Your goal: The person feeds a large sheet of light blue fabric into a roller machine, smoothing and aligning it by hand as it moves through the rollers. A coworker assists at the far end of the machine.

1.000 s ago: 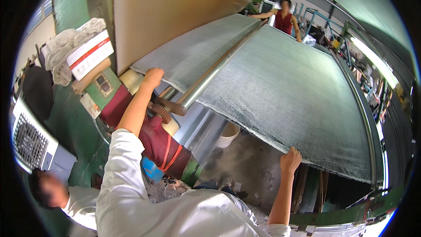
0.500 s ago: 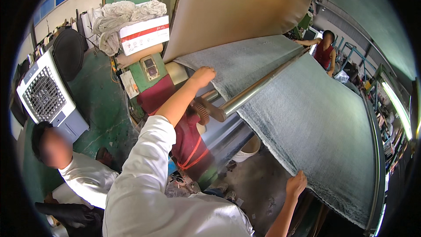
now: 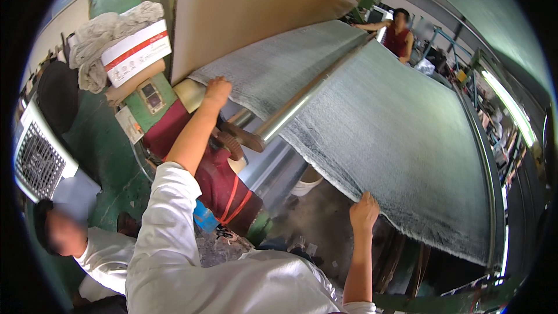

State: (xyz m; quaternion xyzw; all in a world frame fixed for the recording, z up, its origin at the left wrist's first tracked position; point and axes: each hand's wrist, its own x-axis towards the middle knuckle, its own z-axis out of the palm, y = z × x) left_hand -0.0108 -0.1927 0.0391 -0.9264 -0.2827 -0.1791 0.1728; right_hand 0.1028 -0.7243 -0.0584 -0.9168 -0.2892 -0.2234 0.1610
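Note:
A wide sheet of grey fuzzy fabric [image 3: 401,134] stretches across a machine, passing over a shiny metal roller [image 3: 314,93]. My left hand [image 3: 218,91] is closed on the fabric's near edge, on the far side of the roller, close to a large tan drum [image 3: 261,11]. Further right, my right hand [image 3: 364,212] pinches the same frayed edge, on the near side of the roller. The fingertips of both hands are partly hidden by the hands themselves. Below my left forearm, a brown gear [image 3: 231,145] sits by the roller's end.
Across the fabric a co-worker in a red vest [image 3: 398,42] reaches toward its far edge. Another person in white [image 3: 104,259] is at lower left. A white box [image 3: 136,52], rags [image 3: 104,35] and an air cooler [image 3: 43,145] stand left. A bucket [image 3: 307,181] sits below the fabric.
The view has shifted, so the machine and fabric appear further left and higher. Both hands still grip the edge; the right one now sits nearer the roller along it.

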